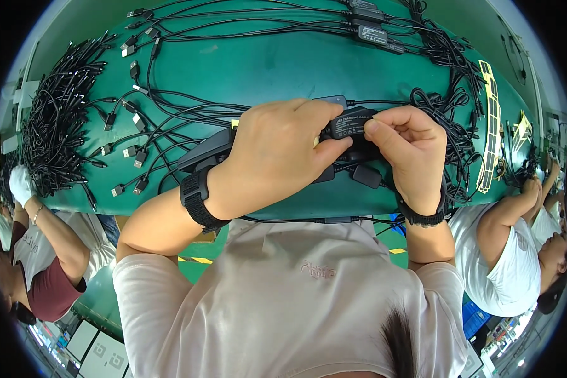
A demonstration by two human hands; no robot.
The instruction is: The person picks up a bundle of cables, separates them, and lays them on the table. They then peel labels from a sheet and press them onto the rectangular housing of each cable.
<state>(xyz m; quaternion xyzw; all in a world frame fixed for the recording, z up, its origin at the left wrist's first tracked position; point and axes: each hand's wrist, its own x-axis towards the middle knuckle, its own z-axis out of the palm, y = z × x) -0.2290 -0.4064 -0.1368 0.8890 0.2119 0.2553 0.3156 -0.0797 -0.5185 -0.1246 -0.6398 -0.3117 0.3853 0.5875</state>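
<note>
Both my hands meet over the near part of the green table, at a small black cable box (351,122) with pale print on its face. My left hand (277,135) is closed on the box's left end, thumb below and fingers above. At its right end my right hand (412,142) pinches with thumb and forefinger at the box's edge. More black cable boxes (366,177) lie beneath and beside my hands, joined to black cables. A dark block-like object (206,150) rests beside my left wrist, partly covered by it.
A thick heap of black cables (63,120) covers the table's left side. Loose USB plugs (130,151) lie beside it. Finished-looking boxes on cables (372,33) stretch along the far side. Yellowish label strips (489,126) lie at right. Co-workers (504,252) sit on both sides.
</note>
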